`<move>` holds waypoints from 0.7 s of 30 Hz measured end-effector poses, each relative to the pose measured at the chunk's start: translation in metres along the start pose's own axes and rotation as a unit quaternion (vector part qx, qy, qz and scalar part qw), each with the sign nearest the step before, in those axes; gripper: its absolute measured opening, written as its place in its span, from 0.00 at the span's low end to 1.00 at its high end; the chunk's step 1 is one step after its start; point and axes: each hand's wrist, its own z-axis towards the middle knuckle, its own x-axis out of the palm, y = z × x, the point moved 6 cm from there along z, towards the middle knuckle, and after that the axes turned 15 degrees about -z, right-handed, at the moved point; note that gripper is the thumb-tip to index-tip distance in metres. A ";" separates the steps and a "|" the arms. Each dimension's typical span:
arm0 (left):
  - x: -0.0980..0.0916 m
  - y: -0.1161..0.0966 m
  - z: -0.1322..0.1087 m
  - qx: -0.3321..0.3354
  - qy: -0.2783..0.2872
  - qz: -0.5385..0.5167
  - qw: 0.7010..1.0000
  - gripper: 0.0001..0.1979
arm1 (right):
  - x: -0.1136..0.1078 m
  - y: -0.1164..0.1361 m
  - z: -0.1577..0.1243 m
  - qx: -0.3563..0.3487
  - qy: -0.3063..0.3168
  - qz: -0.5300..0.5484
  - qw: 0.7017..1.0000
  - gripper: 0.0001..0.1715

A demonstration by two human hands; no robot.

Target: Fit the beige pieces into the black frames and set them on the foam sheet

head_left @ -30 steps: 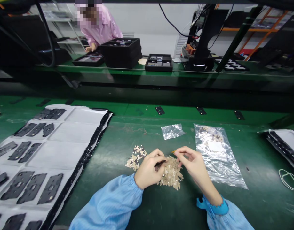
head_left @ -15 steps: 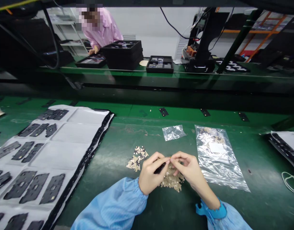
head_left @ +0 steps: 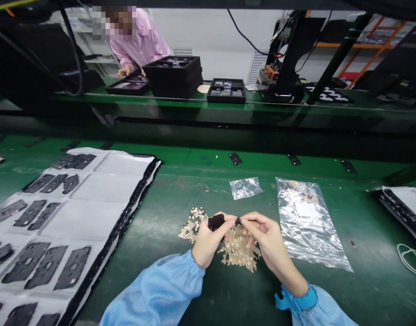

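Observation:
My left hand [head_left: 208, 237] is closed on a small flat black part [head_left: 216, 222], held just above the green table. My right hand [head_left: 264, 240] pinches its fingertips together at the right end of that black part; what sits between them is too small to name. Under both hands lies a heap of small tan flat pieces [head_left: 237, 251]. A second, smaller heap of tan pieces [head_left: 191, 224] lies just left of my left hand.
A white sheet [head_left: 102, 190] with several black flat parts covers the table's left side. A large clear bag [head_left: 306, 222] and a small clear bag [head_left: 245, 187] lie beyond my hands. Across a conveyor, a person in pink [head_left: 140, 38] stands by black trays [head_left: 174, 74].
My left hand has turned the black part up so its broad face shows. My right hand's pinch stays at its end. The person in pink has shifted slightly left.

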 end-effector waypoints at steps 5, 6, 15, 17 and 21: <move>0.003 0.011 -0.003 -0.055 0.000 -0.077 0.995 0.10 | 0.003 -0.004 -0.001 0.018 0.001 0.029 0.999 0.13; 0.004 0.011 -0.003 -0.057 0.001 -0.078 0.995 0.10 | 0.004 -0.004 -0.001 0.017 -0.002 0.029 0.999 0.13; 0.006 -0.004 -0.005 0.036 0.023 0.059 0.997 0.09 | 0.005 0.000 -0.011 -0.060 -0.092 -0.031 0.994 0.09; 0.000 -0.005 -0.003 0.037 0.007 0.034 0.999 0.10 | 0.006 0.002 -0.012 -0.059 -0.087 -0.024 0.994 0.09; -0.015 -0.001 0.004 0.023 -0.027 -0.063 0.997 0.03 | 0.008 0.003 -0.009 -0.008 -0.014 0.016 1.000 0.09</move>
